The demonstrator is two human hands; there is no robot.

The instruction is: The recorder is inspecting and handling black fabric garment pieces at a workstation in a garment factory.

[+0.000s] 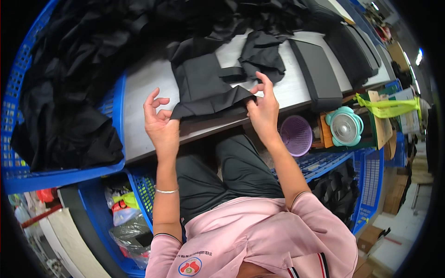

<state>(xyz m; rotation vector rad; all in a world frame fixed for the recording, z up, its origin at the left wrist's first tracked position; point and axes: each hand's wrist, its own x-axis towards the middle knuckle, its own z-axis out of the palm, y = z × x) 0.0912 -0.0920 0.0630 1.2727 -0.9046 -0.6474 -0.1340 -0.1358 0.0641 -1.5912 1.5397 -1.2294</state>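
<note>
A black fabric piece point(201, 81) lies partly on the pale table, its near edge lifted and stretched between my hands. My left hand point(160, 118) pinches the near left corner between thumb and finger, the other fingers raised. At the near right corner, my right hand point(263, 104) pinches the same edge, its forefinger pointing up. A black strap point(232, 72) sticks out from the fabric's right side. Just beyond my right hand lies a crumpled black fabric piece point(263, 53).
A blue crate point(119, 120) heaped with black fabric stands at left. Black foam-like blocks point(317, 74) lie on the table point(139, 134) at right. Below the table's right side are a purple basket point(296, 135), a turquoise fan point(344, 126) and a blue crate point(368, 185). Another crate point(99, 222) holds plastic bags.
</note>
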